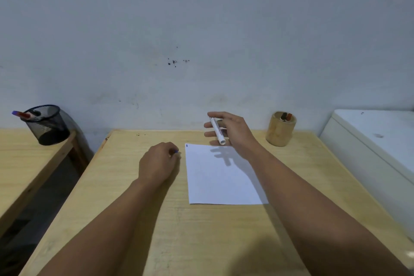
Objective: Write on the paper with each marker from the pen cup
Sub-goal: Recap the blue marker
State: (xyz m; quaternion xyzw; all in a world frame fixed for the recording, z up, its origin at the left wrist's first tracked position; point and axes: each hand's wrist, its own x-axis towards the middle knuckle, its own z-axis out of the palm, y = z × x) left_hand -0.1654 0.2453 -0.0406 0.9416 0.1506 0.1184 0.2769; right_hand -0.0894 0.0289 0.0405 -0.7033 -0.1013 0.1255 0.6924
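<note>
1. On the desk (201,231), head view, a white paper (221,177) lies flat near the centre, its long side running from 12 to 6 o'clock.
2. Paper marking: one short blue mark (186,145) sits at the 11 o'clock corner of the sheet; the rest of the sheet shows no writing.
3. Right hand (233,130): raised above the desk at 12 o'clock of the paper. The fingers are curled loosely round a white marker (216,130), which they grasp along the barrel. The marker is tilted, its lower end pointing toward the sheet without touching it. Whether that end is a tip or a socket cannot be told.
4. Shadow: the hand and marker cast a shadow on the upper part of the paper.
5. Left hand (159,163): resting on the desk at 9 o'clock of the paper, just beside the sheet edge. It is clenched round a small blue cap (176,151), of which only a sliver shows at the fingertips.
6. Wooden cup (280,129): upright at 2 o'clock of the paper, near the wall, well apart from the sheet. Two markers (286,116) stand in it, one dark-topped, one orange-topped.
7. Mesh cup (46,124): black, tilted, on a second desk (26,163) at 10 o'clock. It holds pens (24,115), one with a purple end.
8. White cabinet (380,152): stands at 3 o'clock, beside the desk.
</note>
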